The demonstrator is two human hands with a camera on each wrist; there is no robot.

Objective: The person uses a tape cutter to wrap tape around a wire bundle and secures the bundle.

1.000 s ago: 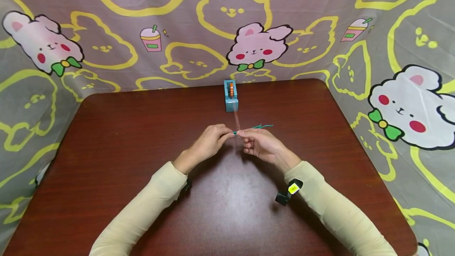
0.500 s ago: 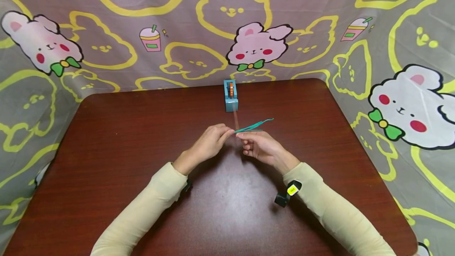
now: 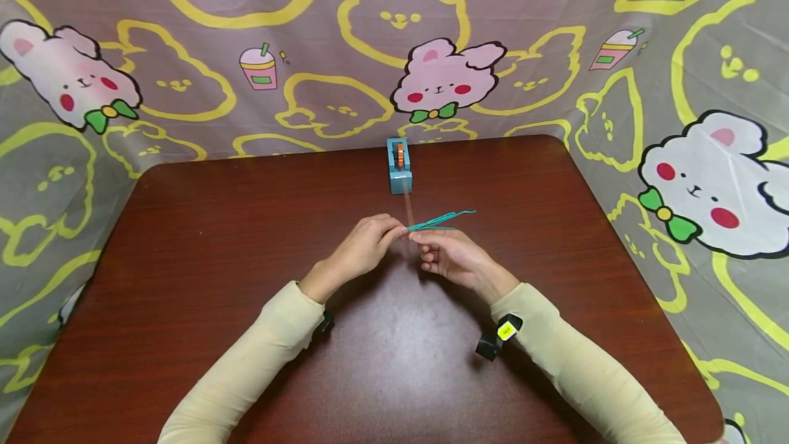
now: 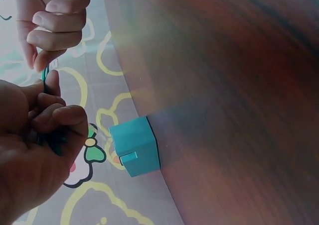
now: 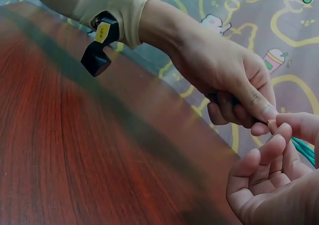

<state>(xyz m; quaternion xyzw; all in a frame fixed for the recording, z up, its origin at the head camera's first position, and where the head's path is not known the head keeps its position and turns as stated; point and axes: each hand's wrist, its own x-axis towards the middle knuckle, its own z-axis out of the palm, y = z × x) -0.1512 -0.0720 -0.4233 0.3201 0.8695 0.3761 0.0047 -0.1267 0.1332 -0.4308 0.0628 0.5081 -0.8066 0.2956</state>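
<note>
A bundle of thin teal cord [image 3: 439,220] is gripped between the thumb and fingers of my left hand [image 3: 360,247]. In the left wrist view, dark green coils lie inside that hand's curled fingers. The loose cord ends point right, behind my right hand [image 3: 455,256]. A strip of clear tape [image 3: 408,207] runs from the blue tape dispenser [image 3: 401,182] to the fingertips. My right thumb and forefinger pinch the tape close against the cord, touching the left fingertips. The exact contact there is partly hidden by the fingers.
The dispenser, with an orange core [image 3: 401,155], stands near the back edge of the brown table [image 3: 246,204]. A patterned cloth [image 3: 345,40] hangs behind and at both sides. Black wrist cameras [image 3: 491,344] sit at the sleeves.
The cord ends beyond the right hand rose and fanned out, then dipped slightly. The right fingertips shifted slightly down and left. The left hand has hardly moved, and the dispenser stays put.
</note>
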